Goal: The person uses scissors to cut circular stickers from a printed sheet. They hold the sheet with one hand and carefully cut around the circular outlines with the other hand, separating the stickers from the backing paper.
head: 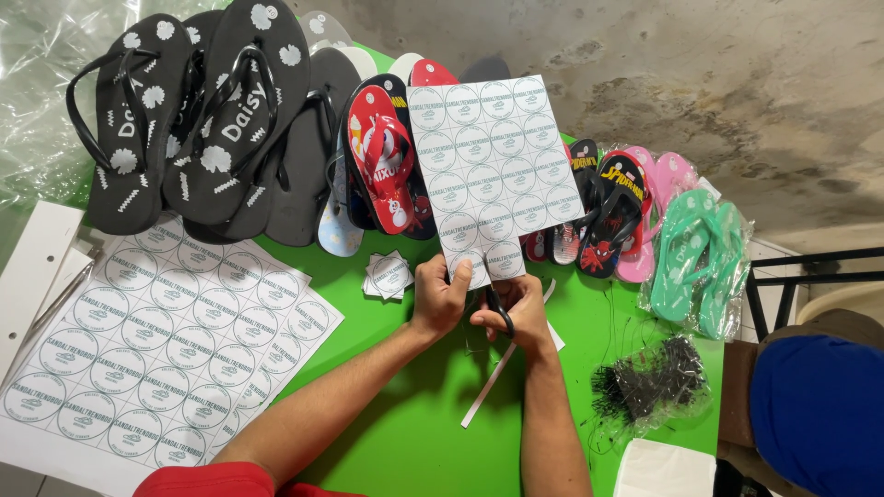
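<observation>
Label sheet (pixel 495 170) held upright over green table (pixel 405 433), lower edge pinched by left hand (pixel 440 296), fingers closed on paper. Right hand (pixel 516 311) wrapped around black scissors (pixel 500 311), blades at sheet's bottom edge; how far apart, cannot tell. Small stack of cut squares (pixel 388 275) just left of sheet; trimmed strip (pixel 493 377) below it. Most of sheet uncut; further full sheets (pixel 166 340) well left, untouched. Flip-flops (pixel 230 120) behind sheet; bag of black ties (pixel 649 382) lower right. Judged early in cutting.
</observation>
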